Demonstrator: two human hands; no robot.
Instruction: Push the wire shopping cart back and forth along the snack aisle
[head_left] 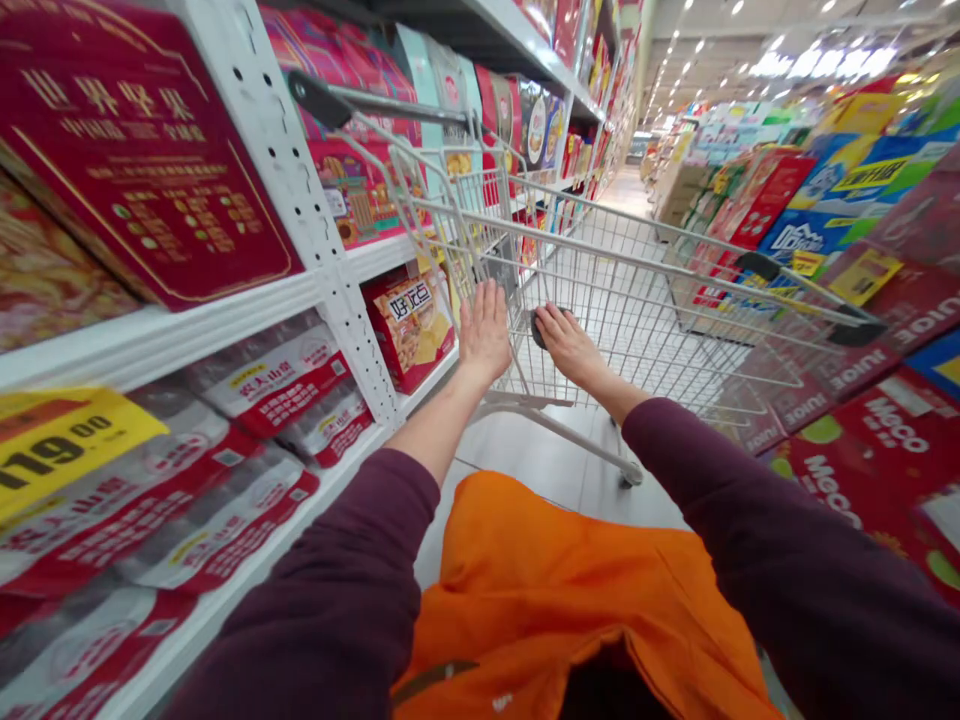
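Far left, a maroon gift box (pixel 142 160) sits on a white shelf (pixel 150 340) above bagged goods in red-and-white film (pixel 255 380), with a yellow price tag (pixel 64 440) reading 119.00 at the shelf edge. These lie close to the person's left sleeve (pixel 322 590), so a wide swing of that arm could catch the tag or drag a bag down. A perforated shelf upright (pixel 330 240) stands just beside the shopping cart (pixel 622 300), and that hard edge could snag the wire basket if the cart drifts left.

The left hand (pixel 484 335) lies open against the cart's wire frame, fingers spread. The right hand (pixel 570 345) sits apart from it, fingers over a dark round knob (pixel 538 330). Whether that hand grips the knob, I can't tell. With so light a hold, a sudden shove could send the cart off line.

Below, a pale tile floor (pixel 540 460) shows under the cart, near a cart wheel (pixel 630 478) and an orange apron (pixel 577 590) at the person's front. Open room runs ahead along the aisle (pixel 630 190). To the right, stacked red cartons (pixel 877 480) crowd the lane, and a clipped corner could topple them.
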